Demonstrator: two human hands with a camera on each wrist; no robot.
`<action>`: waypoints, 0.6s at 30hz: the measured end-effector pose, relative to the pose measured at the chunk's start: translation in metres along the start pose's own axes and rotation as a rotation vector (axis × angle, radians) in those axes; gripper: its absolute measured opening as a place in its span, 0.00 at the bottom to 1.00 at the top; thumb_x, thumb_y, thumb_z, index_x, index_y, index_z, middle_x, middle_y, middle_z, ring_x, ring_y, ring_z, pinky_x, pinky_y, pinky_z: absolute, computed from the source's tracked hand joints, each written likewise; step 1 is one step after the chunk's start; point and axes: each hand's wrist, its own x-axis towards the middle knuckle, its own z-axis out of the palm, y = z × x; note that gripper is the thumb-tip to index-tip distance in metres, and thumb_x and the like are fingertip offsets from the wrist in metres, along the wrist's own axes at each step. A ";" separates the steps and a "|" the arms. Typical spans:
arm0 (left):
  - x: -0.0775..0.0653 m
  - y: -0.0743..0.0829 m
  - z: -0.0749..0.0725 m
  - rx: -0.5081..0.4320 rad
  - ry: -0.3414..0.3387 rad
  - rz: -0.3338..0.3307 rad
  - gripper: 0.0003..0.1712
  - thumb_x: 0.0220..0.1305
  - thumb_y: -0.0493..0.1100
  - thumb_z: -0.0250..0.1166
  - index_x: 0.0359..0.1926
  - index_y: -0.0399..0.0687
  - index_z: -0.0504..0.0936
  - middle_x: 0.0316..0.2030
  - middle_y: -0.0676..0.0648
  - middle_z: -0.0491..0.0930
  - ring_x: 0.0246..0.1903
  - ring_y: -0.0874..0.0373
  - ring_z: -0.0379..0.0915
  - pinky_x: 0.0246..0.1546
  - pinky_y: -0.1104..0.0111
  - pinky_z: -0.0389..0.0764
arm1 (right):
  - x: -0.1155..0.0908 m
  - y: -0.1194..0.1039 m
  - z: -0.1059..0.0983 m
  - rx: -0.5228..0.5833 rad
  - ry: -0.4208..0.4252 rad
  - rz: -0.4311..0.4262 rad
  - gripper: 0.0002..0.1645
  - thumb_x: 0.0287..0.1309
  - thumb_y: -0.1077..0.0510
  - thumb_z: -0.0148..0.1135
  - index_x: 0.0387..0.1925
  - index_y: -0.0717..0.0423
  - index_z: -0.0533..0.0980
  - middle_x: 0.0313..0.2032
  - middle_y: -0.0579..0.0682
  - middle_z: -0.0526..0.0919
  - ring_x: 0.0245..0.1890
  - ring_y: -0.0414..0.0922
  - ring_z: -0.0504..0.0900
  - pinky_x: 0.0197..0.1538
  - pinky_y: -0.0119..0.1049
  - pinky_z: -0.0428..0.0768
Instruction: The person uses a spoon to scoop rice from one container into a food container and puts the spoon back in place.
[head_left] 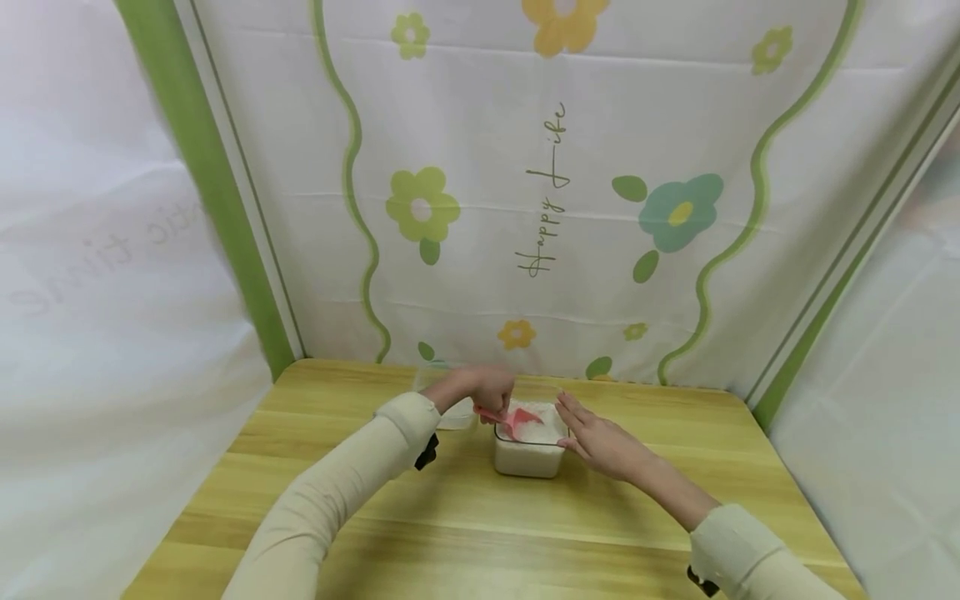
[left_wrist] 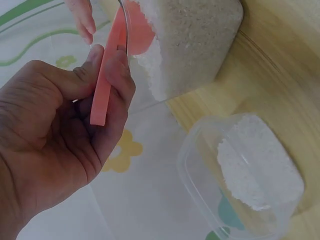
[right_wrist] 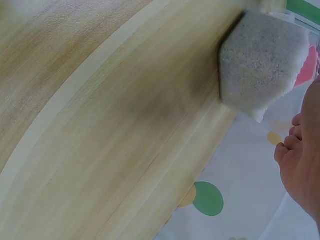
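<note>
My left hand [head_left: 491, 390] pinches the handle of a pink scoop [left_wrist: 102, 95] between thumb and fingers. The scoop's bowl dips into a clear box of rice [head_left: 527, 461], which is filled most of the way up with white grains. At the box's right rim, my right hand [head_left: 606, 443] touches the edge with its fingers extended. That same hand [right_wrist: 305, 160] shows only in part at the right border of the right wrist view. To the left of the box stands a second clear container [left_wrist: 200, 167] with a shallower layer of rice [left_wrist: 257, 165], partly hidden by my left hand in the head view.
Both containers stand near the far side of a wooden table [head_left: 450, 533]. Behind it hangs a white flower-printed curtain [head_left: 480, 275], and similar fabric panels close off the left and right sides.
</note>
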 end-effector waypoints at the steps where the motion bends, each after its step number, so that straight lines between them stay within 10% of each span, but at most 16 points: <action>1: -0.001 -0.001 0.001 -0.018 0.008 0.009 0.24 0.71 0.35 0.57 0.17 0.44 0.87 0.19 0.50 0.86 0.11 0.65 0.65 0.17 0.74 0.62 | 0.000 0.000 0.000 0.002 -0.004 0.004 0.41 0.75 0.41 0.45 0.75 0.65 0.55 0.76 0.65 0.53 0.65 0.60 0.73 0.62 0.52 0.74; 18: -0.021 -0.028 0.020 -0.355 0.080 0.127 0.23 0.72 0.31 0.54 0.19 0.35 0.85 0.21 0.30 0.82 0.10 0.64 0.65 0.18 0.74 0.60 | -0.001 0.000 0.002 0.012 -0.021 0.018 0.42 0.76 0.41 0.44 0.75 0.66 0.53 0.77 0.64 0.51 0.60 0.57 0.79 0.62 0.51 0.75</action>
